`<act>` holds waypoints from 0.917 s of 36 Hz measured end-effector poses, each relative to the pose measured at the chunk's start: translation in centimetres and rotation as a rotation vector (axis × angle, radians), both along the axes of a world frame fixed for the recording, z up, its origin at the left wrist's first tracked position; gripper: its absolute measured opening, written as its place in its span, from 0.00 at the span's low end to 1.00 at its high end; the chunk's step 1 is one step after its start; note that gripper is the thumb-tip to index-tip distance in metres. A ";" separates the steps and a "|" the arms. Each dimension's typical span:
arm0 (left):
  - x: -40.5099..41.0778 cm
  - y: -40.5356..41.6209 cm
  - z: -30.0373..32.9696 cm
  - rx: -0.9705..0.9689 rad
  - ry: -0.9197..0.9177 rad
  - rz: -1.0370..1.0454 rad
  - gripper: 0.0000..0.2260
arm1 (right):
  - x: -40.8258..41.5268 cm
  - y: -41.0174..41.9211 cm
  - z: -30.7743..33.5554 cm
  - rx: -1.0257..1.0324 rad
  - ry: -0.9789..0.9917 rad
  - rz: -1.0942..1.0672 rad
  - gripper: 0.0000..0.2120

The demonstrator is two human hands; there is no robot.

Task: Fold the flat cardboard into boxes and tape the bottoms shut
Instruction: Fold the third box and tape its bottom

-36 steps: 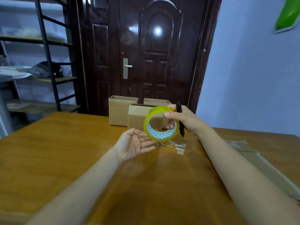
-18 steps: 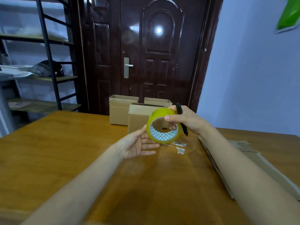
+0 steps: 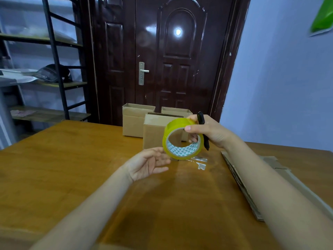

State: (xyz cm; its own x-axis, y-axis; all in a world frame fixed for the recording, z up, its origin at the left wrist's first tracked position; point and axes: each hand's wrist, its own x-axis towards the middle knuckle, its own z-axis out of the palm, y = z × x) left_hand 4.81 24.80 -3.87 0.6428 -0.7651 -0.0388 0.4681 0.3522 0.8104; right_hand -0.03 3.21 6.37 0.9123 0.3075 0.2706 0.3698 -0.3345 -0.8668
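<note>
My right hand [image 3: 209, 131] grips a yellow roll of tape [image 3: 177, 141] above the wooden table [image 3: 72, 168], thumb on the roll's top and fingers through its core. The same hand also holds a black pen-like tool [image 3: 203, 130]. My left hand [image 3: 149, 164] is open, palm up, its fingertips at the roll's lower left edge. Three folded cardboard boxes [image 3: 153, 134] stand behind the roll at the table's far edge. A stack of flat cardboard [image 3: 255, 181] lies on the table at the right, partly under my right forearm.
Small scraps of clear tape [image 3: 200, 162] lie on the table below the roll. A dark door [image 3: 171, 60] stands behind the table. A black metal shelf rack [image 3: 54, 69] with a cap is at the left.
My left hand has moved up and right, from apart to the roll's lower left edge. My right hand holds the roll in about the same place.
</note>
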 end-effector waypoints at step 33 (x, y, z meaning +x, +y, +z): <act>1.9 0.9 5.9 0.329 -0.209 0.134 0.07 | 0.4 -0.2 3.2 -0.085 0.023 0.026 0.11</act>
